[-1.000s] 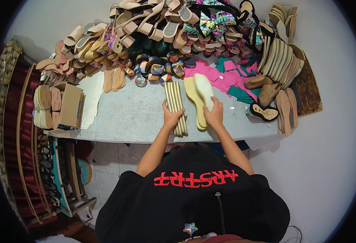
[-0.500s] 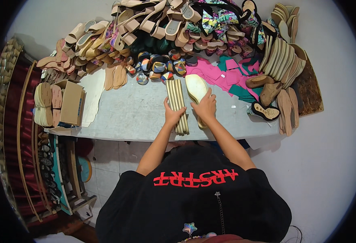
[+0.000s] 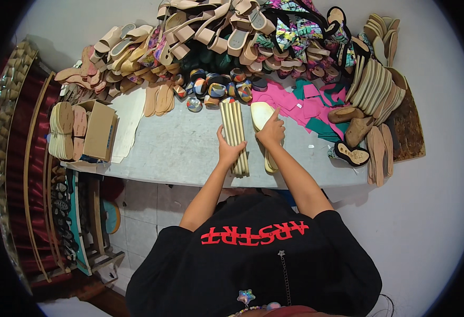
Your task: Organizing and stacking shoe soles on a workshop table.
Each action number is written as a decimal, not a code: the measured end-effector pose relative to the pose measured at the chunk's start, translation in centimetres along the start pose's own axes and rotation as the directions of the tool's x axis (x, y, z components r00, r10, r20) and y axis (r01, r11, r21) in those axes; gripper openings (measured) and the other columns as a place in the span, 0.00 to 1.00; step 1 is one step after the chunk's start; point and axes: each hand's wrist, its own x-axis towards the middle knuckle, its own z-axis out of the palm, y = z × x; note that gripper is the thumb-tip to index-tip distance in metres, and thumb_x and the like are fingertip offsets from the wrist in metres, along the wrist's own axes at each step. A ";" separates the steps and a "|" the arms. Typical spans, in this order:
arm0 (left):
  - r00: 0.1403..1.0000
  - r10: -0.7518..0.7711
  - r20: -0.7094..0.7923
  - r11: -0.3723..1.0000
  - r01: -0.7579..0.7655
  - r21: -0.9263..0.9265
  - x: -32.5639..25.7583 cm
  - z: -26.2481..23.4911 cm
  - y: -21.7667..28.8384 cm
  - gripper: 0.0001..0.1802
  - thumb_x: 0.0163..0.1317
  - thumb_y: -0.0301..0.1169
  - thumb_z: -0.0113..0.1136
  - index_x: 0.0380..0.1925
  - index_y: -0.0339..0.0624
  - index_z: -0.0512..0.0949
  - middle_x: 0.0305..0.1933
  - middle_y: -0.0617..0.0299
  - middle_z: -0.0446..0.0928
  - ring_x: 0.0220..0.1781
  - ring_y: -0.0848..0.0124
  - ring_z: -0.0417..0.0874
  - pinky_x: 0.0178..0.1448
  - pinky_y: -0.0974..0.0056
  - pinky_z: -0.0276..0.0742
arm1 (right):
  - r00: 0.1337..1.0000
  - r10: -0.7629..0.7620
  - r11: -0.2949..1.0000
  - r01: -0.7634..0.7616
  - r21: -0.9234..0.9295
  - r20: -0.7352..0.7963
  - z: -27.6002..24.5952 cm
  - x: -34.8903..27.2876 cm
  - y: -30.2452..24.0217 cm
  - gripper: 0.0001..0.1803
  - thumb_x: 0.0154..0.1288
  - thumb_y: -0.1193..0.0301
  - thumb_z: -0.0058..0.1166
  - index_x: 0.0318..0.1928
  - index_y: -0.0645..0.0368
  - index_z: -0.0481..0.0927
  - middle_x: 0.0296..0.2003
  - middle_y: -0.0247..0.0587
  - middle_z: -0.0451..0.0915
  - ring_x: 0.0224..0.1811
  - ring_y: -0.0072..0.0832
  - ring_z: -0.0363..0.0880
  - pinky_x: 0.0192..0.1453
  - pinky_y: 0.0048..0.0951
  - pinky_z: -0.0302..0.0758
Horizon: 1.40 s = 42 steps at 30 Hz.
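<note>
In the middle of the table stands a bundle of cream-and-brown striped shoe soles (image 3: 234,124), turned on edge. My left hand (image 3: 231,151) is closed around its near half, fingers on the left side and thumb on the right. Just to the right, apart from that bundle, is a second stack of soles (image 3: 262,112) with a pale cream face showing at its far end. My right hand (image 3: 272,133) grips this stack from the right, its index finger stretched out and the others curled. The palm hides the stack's middle.
Finished sandals (image 3: 237,42) are heaped along the back. Multicoloured heels (image 3: 217,90) and pink fabric pieces (image 3: 295,105) lie beyond the soles. More striped soles (image 3: 372,87) and wooden shoe lasts (image 3: 357,129) sit at right. A cardboard box (image 3: 101,131) stands at left.
The whole view has shifted a little, so table items appear farther right. My right hand has changed its hold on its stack, index finger now more extended. My left hand keeps its hold.
</note>
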 end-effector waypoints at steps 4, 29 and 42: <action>1.000 -0.019 0.000 0.992 0.019 0.128 0.1 0.2 0.1 0.49 0.39 0.31 0.67 0.59 0.48 0.46 0.41 0.49 0.74 0.39 0.63 0.78 0.44 0.63 0.74 | 1.000 0.004 1.000 -0.004 0.022 0.006 0.2 0.4 0.2 0.63 0.35 0.62 0.69 0.65 0.54 0.37 0.49 0.57 0.63 0.48 0.49 0.69 0.48 0.42 0.72; 0.997 -0.052 -0.065 0.990 0.060 0.128 0.4 1.2 2.3 0.48 0.37 0.26 0.62 0.59 0.46 0.45 0.42 0.49 0.71 0.39 0.64 0.77 0.43 0.63 0.74 | 0.983 -0.154 0.930 0.109 0.351 0.103 1.5 3.3 3.8 0.64 0.29 0.47 0.67 0.63 0.65 0.46 0.55 0.63 0.60 0.57 0.53 0.62 0.59 0.41 0.62; 0.999 -0.032 0.009 0.988 0.030 0.149 1.4 2.9 2.0 0.47 0.38 0.27 0.63 0.58 0.46 0.45 0.42 0.49 0.72 0.40 0.63 0.77 0.45 0.63 0.74 | 0.968 -0.144 0.468 -0.115 0.876 0.204 2.5 4.5 6.9 0.38 0.59 0.52 0.48 0.59 0.67 0.55 0.52 0.52 0.66 0.54 0.35 0.65 0.57 0.30 0.62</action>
